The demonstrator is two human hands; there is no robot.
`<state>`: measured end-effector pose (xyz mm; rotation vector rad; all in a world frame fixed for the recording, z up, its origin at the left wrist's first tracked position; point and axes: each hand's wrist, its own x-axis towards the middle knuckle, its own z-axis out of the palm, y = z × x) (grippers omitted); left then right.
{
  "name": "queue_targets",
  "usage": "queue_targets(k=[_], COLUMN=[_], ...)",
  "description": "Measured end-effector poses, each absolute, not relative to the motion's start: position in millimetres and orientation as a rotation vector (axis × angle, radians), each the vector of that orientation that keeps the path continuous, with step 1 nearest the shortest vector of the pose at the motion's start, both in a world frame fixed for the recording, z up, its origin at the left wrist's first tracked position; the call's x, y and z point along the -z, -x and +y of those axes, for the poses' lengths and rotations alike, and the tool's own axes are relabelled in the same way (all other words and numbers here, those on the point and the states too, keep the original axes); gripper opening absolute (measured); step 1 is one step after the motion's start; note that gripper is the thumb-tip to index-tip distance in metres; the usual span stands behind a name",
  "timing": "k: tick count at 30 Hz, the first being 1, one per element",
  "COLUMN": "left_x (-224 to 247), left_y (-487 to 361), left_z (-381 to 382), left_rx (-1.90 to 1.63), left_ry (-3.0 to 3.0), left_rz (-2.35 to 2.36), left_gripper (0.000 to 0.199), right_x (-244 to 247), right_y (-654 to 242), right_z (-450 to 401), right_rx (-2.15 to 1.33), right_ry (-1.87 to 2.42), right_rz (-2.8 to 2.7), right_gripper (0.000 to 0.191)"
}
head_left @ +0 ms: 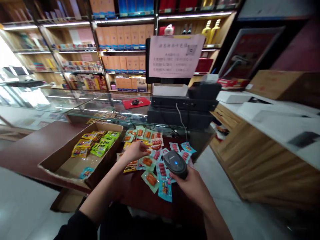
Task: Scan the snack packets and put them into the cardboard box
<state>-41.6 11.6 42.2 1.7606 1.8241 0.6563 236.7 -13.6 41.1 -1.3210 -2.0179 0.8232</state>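
Observation:
My right hand (193,185) is wrapped round a dark grey barcode scanner (173,162) with a small blue light on top. The scanner is over a spread of small sealed snack packets on the dark red table. My left hand (136,151) reaches among these packets with its fingers bent together; what is between the fingertips cannot be made out. About the hands lie clear packets of orange sausages (151,179), packets of dark red sausages (162,169) and a blue snack packet (165,189). Some packets are hidden under the scanner and my hands.
Left of the packets stands an open cardboard box (62,163) holding yellow and green packets and one blue one. Behind are a glass counter (100,103), a monitor with a pink paper sign (175,56), and a black cash register unit (180,113). A wooden cabinet (252,156) stands right.

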Motion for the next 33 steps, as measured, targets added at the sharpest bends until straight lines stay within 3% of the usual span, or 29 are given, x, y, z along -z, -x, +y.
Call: queue_targets(k=[12,19,24,30,33], left_x=[1,14,20,26,24], left_y=[-55,-77,-86,-70,-53], left_z=[41,37,36,49,58], left_rx=[-0.545,-0.285,-0.397,-0.931,-1.017], left_ry=[-2.345,-2.401,-2.267,-1.956,-1.597], left_rz=[1.557,1.606,1.828,1.887,1.902], left_gripper=[0.043,0.074,0.052,0.037,0.025], right_x=[-27,-19,-19,-24,-27], right_y=[-282,-286,-283,-279,-276], right_z=[-18,-16,-19,-24,-26], right_rx=[-0.811,-0.856,-0.881,-0.896,-0.909], right_ry=[1.497,1.456,1.39,1.387,1.381], right_rz=[-1.869,-1.857,-1.844,-1.844,-1.852], right_gripper=[0.032,0.031,0.033,0.034,0.032])
